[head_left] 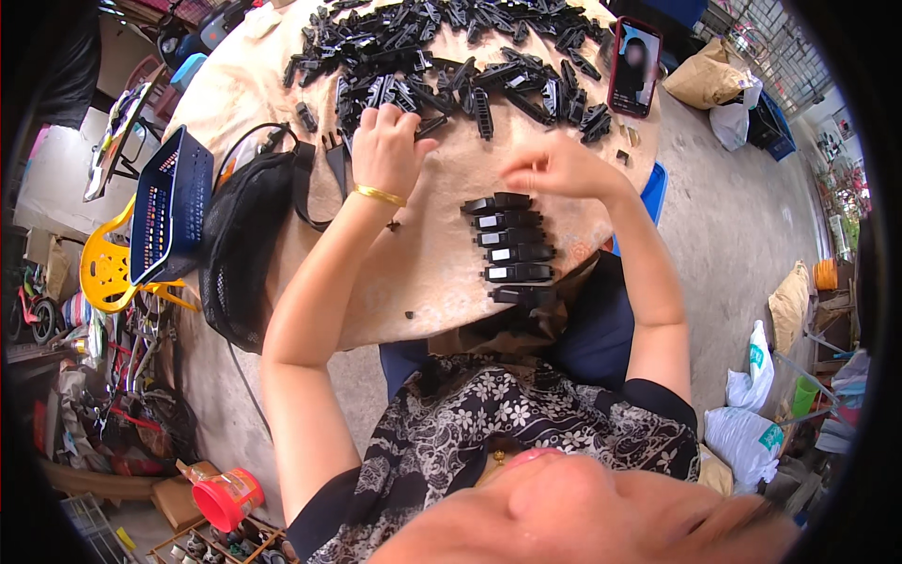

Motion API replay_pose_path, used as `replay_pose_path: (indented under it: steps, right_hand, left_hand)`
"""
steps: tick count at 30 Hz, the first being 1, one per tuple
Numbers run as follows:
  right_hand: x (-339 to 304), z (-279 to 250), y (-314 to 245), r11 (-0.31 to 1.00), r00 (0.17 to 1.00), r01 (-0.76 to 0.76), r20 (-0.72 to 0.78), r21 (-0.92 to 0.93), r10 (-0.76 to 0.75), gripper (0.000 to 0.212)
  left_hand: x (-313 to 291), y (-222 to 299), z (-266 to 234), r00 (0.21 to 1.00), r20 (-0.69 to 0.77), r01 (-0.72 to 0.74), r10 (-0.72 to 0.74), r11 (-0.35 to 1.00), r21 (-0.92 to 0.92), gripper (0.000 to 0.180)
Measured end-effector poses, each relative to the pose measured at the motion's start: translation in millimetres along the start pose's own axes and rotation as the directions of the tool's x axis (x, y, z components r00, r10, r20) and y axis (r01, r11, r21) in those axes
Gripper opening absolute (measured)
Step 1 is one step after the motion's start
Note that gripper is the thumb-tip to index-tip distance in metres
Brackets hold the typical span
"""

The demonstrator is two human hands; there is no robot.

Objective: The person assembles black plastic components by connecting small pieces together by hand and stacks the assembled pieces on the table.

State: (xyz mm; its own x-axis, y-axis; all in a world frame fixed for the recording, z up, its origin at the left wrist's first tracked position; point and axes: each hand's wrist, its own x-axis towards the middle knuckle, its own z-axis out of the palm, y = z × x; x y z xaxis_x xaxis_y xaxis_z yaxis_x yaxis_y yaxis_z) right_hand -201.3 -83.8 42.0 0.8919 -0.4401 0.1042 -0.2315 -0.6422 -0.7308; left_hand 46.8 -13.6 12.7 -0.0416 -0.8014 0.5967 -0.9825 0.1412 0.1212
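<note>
Hands at a round table point(442, 273): my left hand point(387, 148), a gold bangle point(379, 195) on its wrist, rests curled with its fingers closed on the near edge of a heap of black plastic parts point(451, 56) that covers the table's far side. My right hand point(554, 169) hovers just beyond a column of six assembled black pieces point(512, 246) running toward the table's near edge, fingertips pinched together, though I cannot tell on what. A smartphone point(635, 66) lies at the far right edge, a black mesh bag point(246, 244) hangs over the left edge.
</note>
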Motion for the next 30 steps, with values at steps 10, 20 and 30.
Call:
replay_pose_path:
  steps: [10, 20, 30]
  right_hand:
    - [90, 3, 49, 0.689, 0.934, -0.145, -0.328, -0.710, -0.142, 0.057]
    - [71, -21, 88, 0.799, 0.793, -0.235, -0.585, -0.554, -0.172, 0.024]
    - [56, -8, 47, 0.867, 0.704, -0.069, -0.640, -0.494, -0.308, 0.023]
  left_hand:
    - [-8, 14, 11, 0.997, 0.064, -0.038, 0.040, 0.999, -0.033, 0.027]
    - [-5, 23, 16, 0.994, 0.100, -0.013, 0.033, 0.980, -0.197, 0.020]
    - [-3, 23, 32, 0.994, 0.068, -0.064, 0.082, 0.971, -0.231, 0.021]
